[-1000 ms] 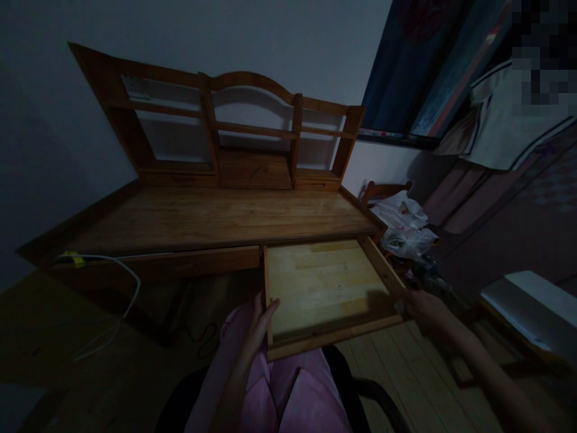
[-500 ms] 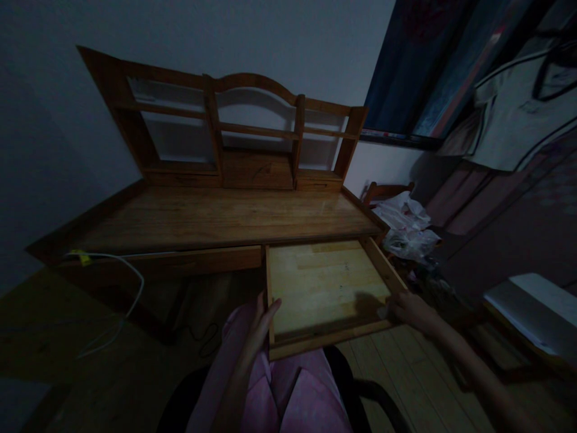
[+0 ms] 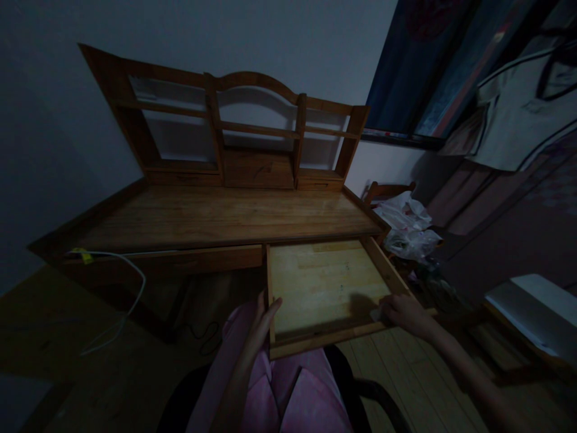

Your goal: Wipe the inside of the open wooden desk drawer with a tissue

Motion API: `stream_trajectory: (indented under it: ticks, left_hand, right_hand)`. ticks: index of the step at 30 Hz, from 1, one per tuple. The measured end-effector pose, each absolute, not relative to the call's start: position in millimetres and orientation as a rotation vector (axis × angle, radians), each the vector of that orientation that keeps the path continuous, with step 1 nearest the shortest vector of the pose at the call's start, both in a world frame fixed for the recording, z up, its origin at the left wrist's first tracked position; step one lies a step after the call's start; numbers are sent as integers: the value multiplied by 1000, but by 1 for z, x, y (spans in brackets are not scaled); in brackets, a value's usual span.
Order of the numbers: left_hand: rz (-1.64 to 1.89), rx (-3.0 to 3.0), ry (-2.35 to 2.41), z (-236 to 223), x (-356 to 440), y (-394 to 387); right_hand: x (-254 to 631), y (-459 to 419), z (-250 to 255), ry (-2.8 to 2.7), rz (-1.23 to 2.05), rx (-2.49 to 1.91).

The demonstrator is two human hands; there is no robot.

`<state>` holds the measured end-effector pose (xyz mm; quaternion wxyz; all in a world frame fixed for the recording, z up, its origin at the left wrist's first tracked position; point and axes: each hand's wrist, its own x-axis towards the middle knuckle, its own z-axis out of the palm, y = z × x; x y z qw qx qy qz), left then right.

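Drawer [image 3: 315, 282], lower centre of the frame, open below the counter [image 3: 252, 210]. Left hand [image 3: 258, 322] grips its left wall, thumb inside; firm bracing should limit wobble. Right hand [image 3: 406, 314], closed on a small pale item [image 3: 375, 314] near the front-right corner, likely needs light, even pressure.

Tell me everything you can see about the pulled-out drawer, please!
The drawer looks wooden, with a pale bottom, small dark marks and browner walls. It sticks out under the desktop's right part, open side up. The left hand grips its left wall. The right hand is at its front right corner, with something small and pale, too dim to name.
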<state>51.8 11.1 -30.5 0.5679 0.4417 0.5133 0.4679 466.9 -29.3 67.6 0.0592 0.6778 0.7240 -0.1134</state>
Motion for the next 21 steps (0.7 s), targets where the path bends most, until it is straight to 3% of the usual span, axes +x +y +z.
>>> stream_trajectory:
  ticks: [21]
  left_hand:
    - [1090,983,1203,-30,52,11]
  right_hand:
    - [449,-31,81,2168,-328,2063]
